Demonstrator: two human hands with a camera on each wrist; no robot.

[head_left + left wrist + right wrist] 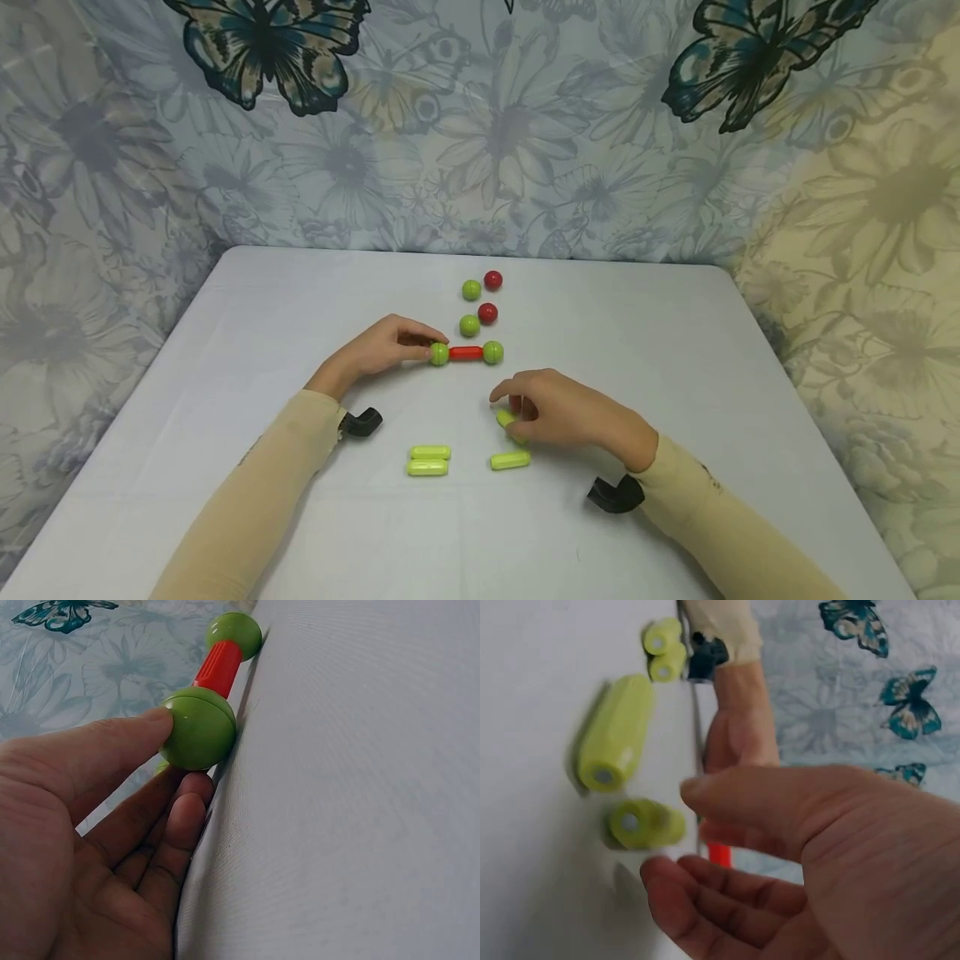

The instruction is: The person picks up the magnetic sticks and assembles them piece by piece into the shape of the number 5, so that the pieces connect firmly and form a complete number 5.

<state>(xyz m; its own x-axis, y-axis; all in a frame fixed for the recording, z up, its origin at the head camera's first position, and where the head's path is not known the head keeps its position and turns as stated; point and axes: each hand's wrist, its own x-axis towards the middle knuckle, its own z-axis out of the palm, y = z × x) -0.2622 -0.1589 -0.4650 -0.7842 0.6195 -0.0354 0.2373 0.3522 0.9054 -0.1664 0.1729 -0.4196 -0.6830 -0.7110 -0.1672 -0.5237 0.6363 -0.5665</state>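
Observation:
My left hand [386, 344] pinches a green ball [199, 729] between thumb and fingers. That ball forms one end of a dumbbell shape: a red rod [466, 353] joins it to a second green ball [492, 352]. Over a yellow-green rod [649, 823] hovers my right hand [566, 410], thumb and fingertips apart on either side of it. In the head view the fingers partly hide this rod. A second yellow-green rod [616, 735] lies on the table just nearer to me, its pale metallic end showing in the right wrist view.
Two yellow-green rods [428, 468] lie side by side left of centre. Beyond the dumbbell shape sit two red balls [487, 313] and two more green balls [469, 325]. The white table [300, 283] backs onto a butterfly-and-flower patterned wall covering [510, 133].

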